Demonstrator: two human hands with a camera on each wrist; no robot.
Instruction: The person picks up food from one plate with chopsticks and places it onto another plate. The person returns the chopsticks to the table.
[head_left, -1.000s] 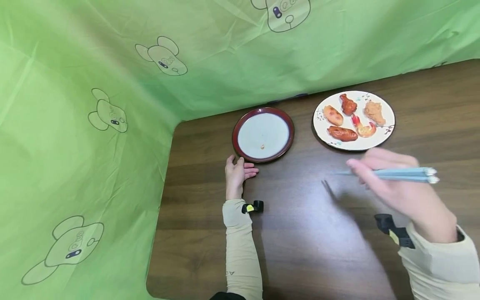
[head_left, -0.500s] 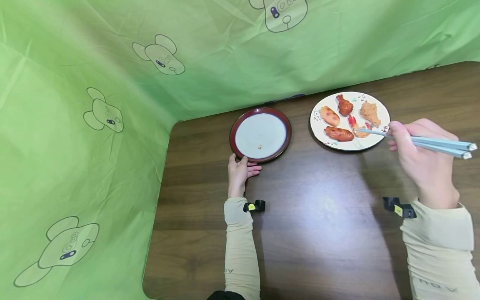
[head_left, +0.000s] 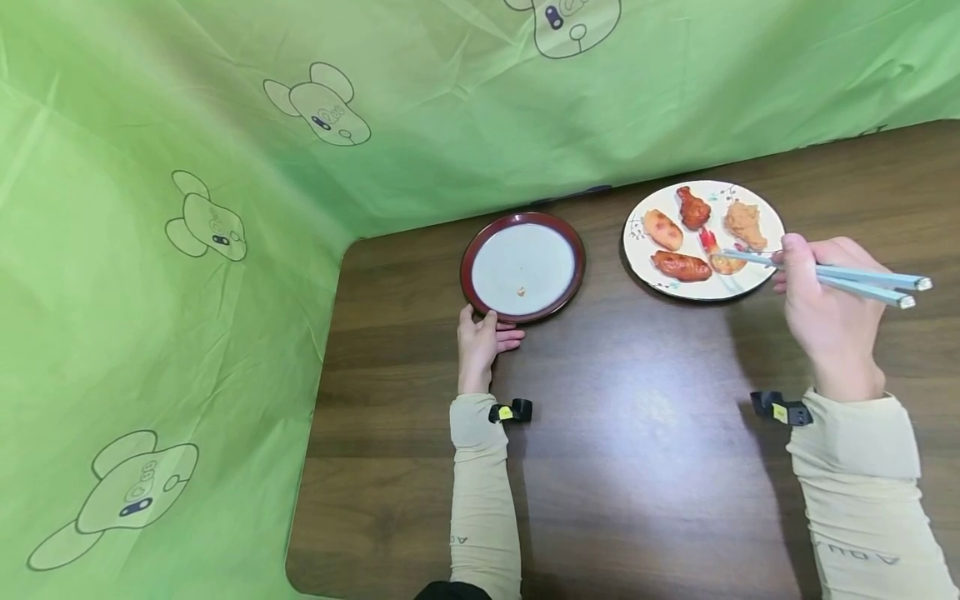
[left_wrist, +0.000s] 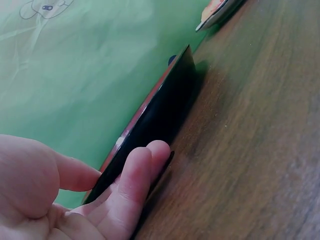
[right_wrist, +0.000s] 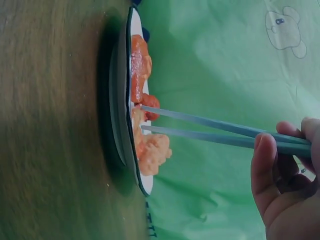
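Note:
My right hand (head_left: 832, 321) grips a pair of pale blue chopsticks (head_left: 873, 277), held apart. Their tips overlap a shrimp (head_left: 726, 265) with a red tail, which lies on the white patterned plate (head_left: 705, 292) at the right. In the right wrist view the chopsticks (right_wrist: 210, 123) reach down among the food pieces. My left hand (head_left: 476, 343) holds the near rim of a red-rimmed plate (head_left: 578, 265), thumb at the top edge and fingers under it. From the left wrist, the dark underside of this plate (left_wrist: 162, 107) shows above the tabletop.
Around the shrimp lie a drumstick (head_left: 693, 208), a fried chicken piece (head_left: 744, 225), a glossy brown wing (head_left: 681, 266) and an oval spotted piece (head_left: 663, 230). A small crumb (head_left: 521, 292) sits on the red-rimmed plate. A green curtain (head_left: 450, 108) borders the wooden table (head_left: 600, 467).
My right hand has moved up and over to the white plate, bringing the chopstick tips onto the shrimp. My left thumb has closed in on the red-rimmed plate's edge.

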